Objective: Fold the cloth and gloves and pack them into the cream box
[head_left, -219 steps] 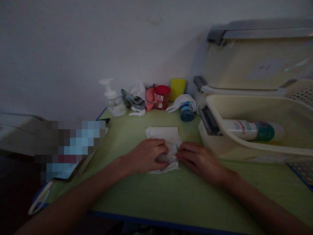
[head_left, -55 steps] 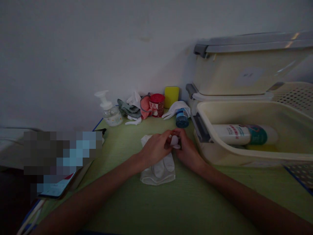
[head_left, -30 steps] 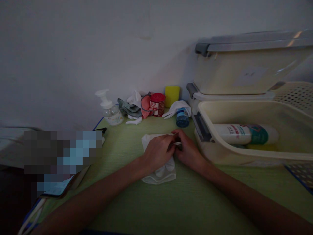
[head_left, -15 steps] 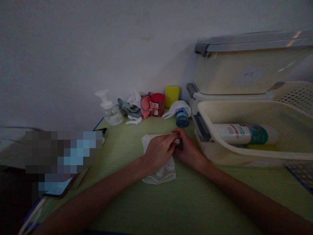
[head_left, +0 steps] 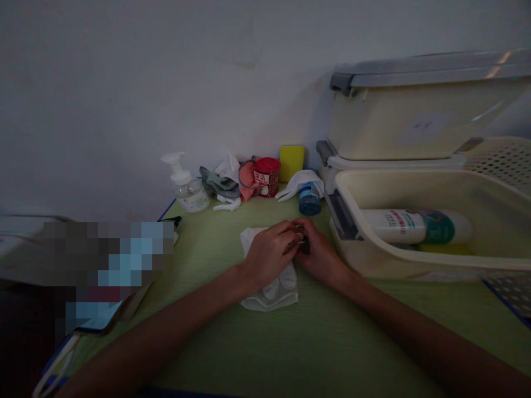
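A white glove point(head_left: 271, 290) lies on the green table point(head_left: 257, 342), partly under my hands. My left hand point(head_left: 269, 257) rests on top of it with fingers curled, pinching its upper edge. My right hand point(head_left: 321, 251) meets the left at the same spot, fingers closed on the glove's far end. The fingertips of both hands touch one another, so the part of the glove between them is hidden.
A cream basket point(head_left: 415, 265) holding a spray can point(head_left: 415, 226) stands at the right, under a lidded bin point(head_left: 415, 121). Along the wall sit a pump bottle point(head_left: 186, 185), crumpled cloths point(head_left: 226, 179), a red tin point(head_left: 266, 177), a yellow sponge point(head_left: 291, 162) and a blue jar point(head_left: 309, 200).
My hands have stayed together on the glove's far end. The fingers shifted slightly and cover more of the white fabric than a second ago.
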The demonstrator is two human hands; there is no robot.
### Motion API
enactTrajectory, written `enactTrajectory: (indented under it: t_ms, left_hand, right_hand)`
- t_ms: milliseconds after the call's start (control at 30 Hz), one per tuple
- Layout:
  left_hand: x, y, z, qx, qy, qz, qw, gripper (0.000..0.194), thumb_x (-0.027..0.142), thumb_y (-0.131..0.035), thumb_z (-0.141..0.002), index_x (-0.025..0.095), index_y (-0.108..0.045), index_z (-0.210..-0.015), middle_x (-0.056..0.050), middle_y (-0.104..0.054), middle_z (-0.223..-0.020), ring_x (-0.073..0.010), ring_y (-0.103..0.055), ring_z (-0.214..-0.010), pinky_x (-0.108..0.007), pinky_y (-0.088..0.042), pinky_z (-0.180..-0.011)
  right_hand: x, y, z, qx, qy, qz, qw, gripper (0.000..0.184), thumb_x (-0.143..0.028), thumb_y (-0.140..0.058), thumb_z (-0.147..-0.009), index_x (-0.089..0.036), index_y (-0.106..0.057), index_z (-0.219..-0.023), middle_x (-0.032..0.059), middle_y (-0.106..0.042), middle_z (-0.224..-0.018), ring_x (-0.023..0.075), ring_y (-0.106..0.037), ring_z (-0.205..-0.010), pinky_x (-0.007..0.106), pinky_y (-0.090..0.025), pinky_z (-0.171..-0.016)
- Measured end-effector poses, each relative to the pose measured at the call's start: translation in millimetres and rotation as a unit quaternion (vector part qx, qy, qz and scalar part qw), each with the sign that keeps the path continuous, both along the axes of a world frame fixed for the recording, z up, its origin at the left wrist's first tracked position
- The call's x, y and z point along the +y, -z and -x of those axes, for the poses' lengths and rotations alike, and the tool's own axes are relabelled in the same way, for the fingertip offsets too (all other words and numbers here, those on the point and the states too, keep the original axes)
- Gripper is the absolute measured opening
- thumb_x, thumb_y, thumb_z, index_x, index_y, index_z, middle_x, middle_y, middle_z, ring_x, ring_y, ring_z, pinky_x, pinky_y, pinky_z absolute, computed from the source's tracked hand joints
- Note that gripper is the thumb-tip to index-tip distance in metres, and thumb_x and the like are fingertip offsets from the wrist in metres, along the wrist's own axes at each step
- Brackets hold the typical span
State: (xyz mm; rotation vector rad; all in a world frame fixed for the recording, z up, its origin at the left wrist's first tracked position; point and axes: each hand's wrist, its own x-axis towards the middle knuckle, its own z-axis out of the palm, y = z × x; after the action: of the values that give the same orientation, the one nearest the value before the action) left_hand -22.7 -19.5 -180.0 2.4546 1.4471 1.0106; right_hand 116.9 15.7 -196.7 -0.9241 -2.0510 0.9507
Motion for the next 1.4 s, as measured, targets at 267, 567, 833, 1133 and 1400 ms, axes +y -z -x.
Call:
enactTrajectory:
  t_ms: [267, 567, 833, 1133, 1400]
  left_hand:
    - [1, 0.9, -1, -0.017, 0.008, -0.004, 1.000, 0.014, 0.008, -0.052, -0.079, 0.016, -0.062, -0.073, -0.005, -0.067, -0.082, -0.0176, -0.064, -0.080, -0.031, -0.052, -0.075]
    - [0, -3.5, -1, -0.052, -0.009, 0.019, 0.998, 0.014, 0.005, -0.052, -0.073, 0.016, -0.057, -0.067, -0.003, -0.064, -0.075, -0.0152, -0.061, -0.070, -0.028, -0.049, -0.067]
    - [4, -9.9, -1, -0.217, -0.069, 0.131, 0.965, 0.014, 0.003, -0.054, -0.066, 0.017, -0.050, -0.065, 0.004, -0.057, -0.060, -0.0105, -0.058, -0.057, -0.021, -0.047, -0.057]
    - [15, -13.1, 14, -0.189, -0.071, 0.199, 0.959, 0.037, -0.002, -0.049, -0.061, 0.015, -0.055, -0.093, 0.004, -0.058, -0.069, -0.0100, -0.057, -0.058, -0.020, -0.043, -0.054]
    - [22, -18.8, 25, -0.097, -0.055, 0.222, 0.969, 0.021, 0.002, -0.049, -0.067, 0.013, -0.066, -0.075, -0.001, -0.067, -0.071, -0.0120, -0.060, -0.064, -0.022, -0.046, -0.062]
  right_hand:
    - [0, 0.6, 0, -0.021, 0.004, -0.029, 0.999, 0.046, -0.001, -0.046, -0.062, -0.019, -0.045, -0.104, 0.0072, -0.062, -0.093, 0.0216, -0.061, -0.089, 0.034, -0.050, -0.070]
    - [3, 4.1, 0, -0.016, 0.015, -0.034, 0.999, 0.041, -0.003, -0.048, -0.064, -0.020, -0.047, -0.101, 0.0066, -0.061, -0.093, 0.0222, -0.060, -0.090, 0.037, -0.049, -0.076]
    - [4, 2.8, -2, 0.023, 0.000, 0.023, 0.999, 0.037, -0.005, -0.047, -0.069, -0.021, -0.043, -0.102, 0.0055, -0.062, -0.094, 0.0199, -0.061, -0.092, 0.037, -0.048, -0.080]
    - [6, 3.6, -3, -0.005, -0.002, 0.023, 1.000, 0.031, -0.005, -0.045, -0.074, -0.021, -0.042, -0.101, 0.0067, -0.060, -0.095, 0.0187, -0.060, -0.088, 0.037, -0.046, -0.081]
    - [4, 2.7, 2, -0.035, 0.022, -0.010, 0.999, 0.021, -0.013, -0.045, -0.080, -0.020, -0.044, -0.100, 0.0052, -0.059, -0.086, 0.0199, -0.058, -0.084, 0.036, -0.047, -0.075]
